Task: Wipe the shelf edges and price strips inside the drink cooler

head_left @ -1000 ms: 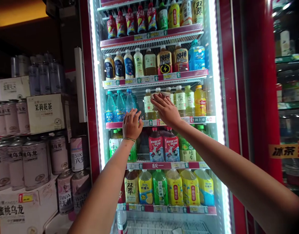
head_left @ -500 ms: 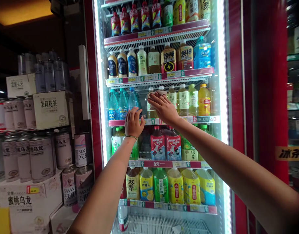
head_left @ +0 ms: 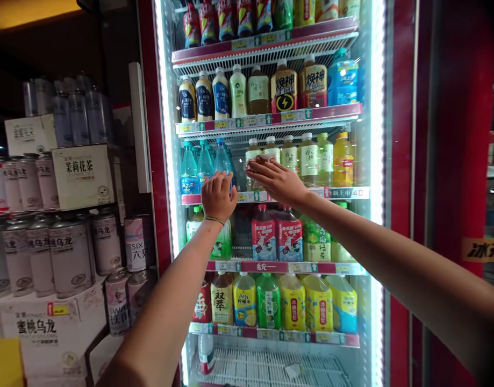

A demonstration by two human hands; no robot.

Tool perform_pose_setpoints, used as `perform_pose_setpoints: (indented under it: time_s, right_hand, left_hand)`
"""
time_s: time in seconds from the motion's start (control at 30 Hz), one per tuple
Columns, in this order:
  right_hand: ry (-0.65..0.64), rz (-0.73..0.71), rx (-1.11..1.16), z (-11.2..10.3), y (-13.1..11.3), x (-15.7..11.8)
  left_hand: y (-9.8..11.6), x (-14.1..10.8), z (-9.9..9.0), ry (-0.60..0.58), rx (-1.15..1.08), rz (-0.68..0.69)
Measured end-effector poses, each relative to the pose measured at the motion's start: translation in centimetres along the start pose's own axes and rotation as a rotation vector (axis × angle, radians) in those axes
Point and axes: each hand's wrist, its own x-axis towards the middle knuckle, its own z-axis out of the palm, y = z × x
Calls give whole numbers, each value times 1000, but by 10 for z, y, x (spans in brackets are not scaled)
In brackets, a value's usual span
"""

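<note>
A lit drinks cooler with a glass front fills the middle of the view. My right hand [head_left: 277, 177] lies over a whitish cloth or tissue [head_left: 266, 157], which shows past its fingertips, in front of the pale-labelled bottles [head_left: 308, 156] on the middle shelf. To its left, my left hand [head_left: 218, 200] has its fingers spread and holds nothing. It is raised before the blue bottles [head_left: 222, 159], palm toward the glass. A thin band circles my left wrist.
Silver and pink cans [head_left: 71, 258] and white cartons [head_left: 83, 174] are stacked at the left. The cooler's red frame [head_left: 400, 161] stands at the right. Red-labelled bottles [head_left: 264, 236] stand on the shelf below my hands.
The view has shifted a little, so the upper shelves sit higher in the picture. Both hands stay near the middle shelf, with the cloth still under my right hand.
</note>
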Motion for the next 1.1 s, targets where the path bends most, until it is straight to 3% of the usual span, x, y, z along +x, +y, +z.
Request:
perform_pose_setpoints:
  time_s: [0.13, 0.23, 0.4, 0.57, 0.73, 0.93, 1.1]
  right_hand:
    - [120, 146, -13, 5, 1, 11]
    - [152, 181, -4, 16, -8, 22]
    - [39, -24, 5, 16, -10, 19]
    - [173, 187, -20, 21, -17, 29]
    - [35, -57, 6, 18, -19, 23]
    - [154, 169, -36, 20, -22, 39]
    - [40, -42, 20, 17, -21, 33]
  left_hand:
    - [-17, 7, -13, -98, 49, 125]
    - [-25, 7, -15, -93, 62, 169]
    - [-29, 0, -10, 81, 68, 0]
    - [-29, -2, -9, 118, 40, -48]
    - [-31, -2, -8, 132, 30, -42]
    - [-31, -3, -8, 132, 35, -49]
    - [-30, -4, -10, 123, 23, -64]
